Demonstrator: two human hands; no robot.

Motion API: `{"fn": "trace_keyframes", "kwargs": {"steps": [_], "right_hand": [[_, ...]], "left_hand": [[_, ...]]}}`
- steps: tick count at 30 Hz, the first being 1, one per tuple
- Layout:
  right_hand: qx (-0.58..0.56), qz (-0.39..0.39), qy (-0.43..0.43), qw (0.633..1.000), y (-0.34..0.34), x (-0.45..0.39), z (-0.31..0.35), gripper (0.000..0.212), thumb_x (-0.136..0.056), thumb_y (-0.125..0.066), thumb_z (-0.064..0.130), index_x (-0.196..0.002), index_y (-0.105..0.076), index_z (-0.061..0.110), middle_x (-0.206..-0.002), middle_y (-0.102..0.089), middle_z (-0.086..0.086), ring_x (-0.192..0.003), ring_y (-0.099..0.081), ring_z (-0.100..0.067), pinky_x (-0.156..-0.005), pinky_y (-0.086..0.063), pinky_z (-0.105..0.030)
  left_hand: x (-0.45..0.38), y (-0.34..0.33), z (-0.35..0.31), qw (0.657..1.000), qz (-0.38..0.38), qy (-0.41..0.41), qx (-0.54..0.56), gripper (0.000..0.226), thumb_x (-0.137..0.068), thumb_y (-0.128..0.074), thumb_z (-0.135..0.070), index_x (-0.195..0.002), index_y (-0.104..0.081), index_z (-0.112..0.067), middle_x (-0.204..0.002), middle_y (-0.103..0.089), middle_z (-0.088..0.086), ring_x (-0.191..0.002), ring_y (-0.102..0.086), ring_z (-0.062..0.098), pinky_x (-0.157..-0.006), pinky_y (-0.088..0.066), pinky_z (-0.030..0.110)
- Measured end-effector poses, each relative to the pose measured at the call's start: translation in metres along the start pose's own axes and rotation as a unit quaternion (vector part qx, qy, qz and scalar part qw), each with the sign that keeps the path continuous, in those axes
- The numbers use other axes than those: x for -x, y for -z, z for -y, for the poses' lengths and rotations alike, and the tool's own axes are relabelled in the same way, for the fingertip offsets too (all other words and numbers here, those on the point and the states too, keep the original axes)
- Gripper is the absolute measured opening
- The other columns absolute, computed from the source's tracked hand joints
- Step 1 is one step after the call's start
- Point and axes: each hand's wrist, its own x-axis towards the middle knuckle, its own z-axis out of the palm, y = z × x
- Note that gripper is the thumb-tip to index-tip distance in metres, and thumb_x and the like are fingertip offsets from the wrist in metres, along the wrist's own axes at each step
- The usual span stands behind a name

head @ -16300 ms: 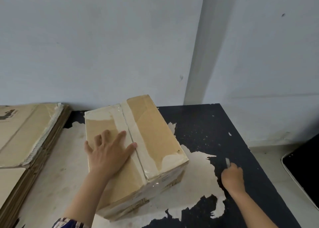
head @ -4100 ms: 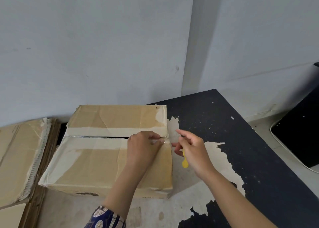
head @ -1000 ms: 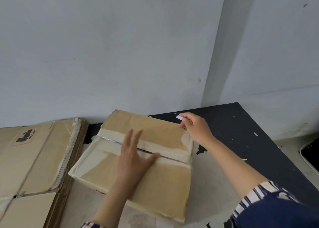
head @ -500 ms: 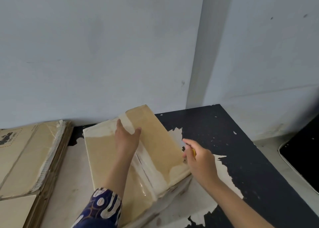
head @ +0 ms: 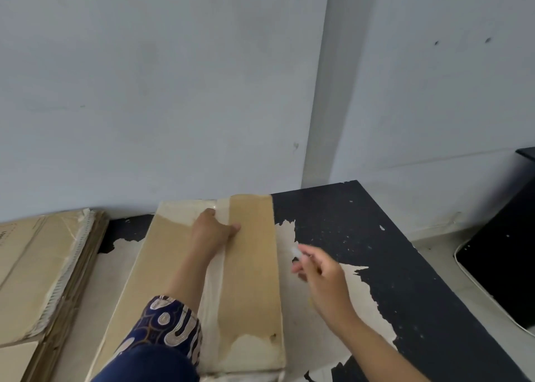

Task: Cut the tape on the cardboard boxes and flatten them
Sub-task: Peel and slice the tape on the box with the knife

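Peeling black table (head: pixel 405 266), left hand (head: pixel 210 232) flat on cardboard box (head: pixel 252 266), right hand (head: pixel 321 277) pinching blurred cutter (head: pixel 295 250)

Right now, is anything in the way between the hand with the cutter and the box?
Nothing visible. The right hand hovers just right of the cardboard box, with only bare table between them. The left hand rests on the box's top.

A cardboard box (head: pixel 252 266) lies on a black desk (head: pixel 405 280) with peeling paint, a pale tape strip (head: pixel 215 269) running down its top. The left hand (head: pixel 210 232) rests on the box over the tape, fingers towards the far edge. The right hand (head: pixel 321 274) hovers beside the box, blurred, pinching something small and pale; flattened cardboard (head: pixel 37 271) is stacked at the left.
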Motion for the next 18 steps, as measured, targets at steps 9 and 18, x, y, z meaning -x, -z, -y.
{"fn": "trace_keyframes", "kwargs": {"steps": [9,18], "right_hand": [[0.040,-0.024,0.033,0.998,-0.003,-0.057,0.015,0.020,-0.096,-0.046,0.019,-0.110,-0.061,0.020,-0.081,-0.068,0.006,-0.072,-0.056,-0.001,-0.068,-0.042,-0.011],[-0.151,-0.042,-0.064,0.986,-0.017,-0.029,-0.001,0.022,-0.097,-0.043,0.007,-0.106,-0.059,0.018,-0.079,-0.068,-0.003,-0.083,-0.066,-0.015,-0.082,-0.051,-0.021]], "left_hand": [[0.041,0.002,0.010,0.966,0.235,-0.081,-0.070,0.065,-0.077,-0.076,-0.020,-0.132,-0.044,-0.026,-0.111,-0.047,0.002,-0.103,-0.047,0.020,-0.088,-0.035,0.024],[0.049,0.000,0.000,0.950,0.206,-0.092,-0.215,0.039,-0.084,-0.065,-0.038,-0.118,-0.050,-0.023,-0.109,-0.053,-0.003,-0.095,-0.049,0.015,-0.078,-0.035,0.024]]}}
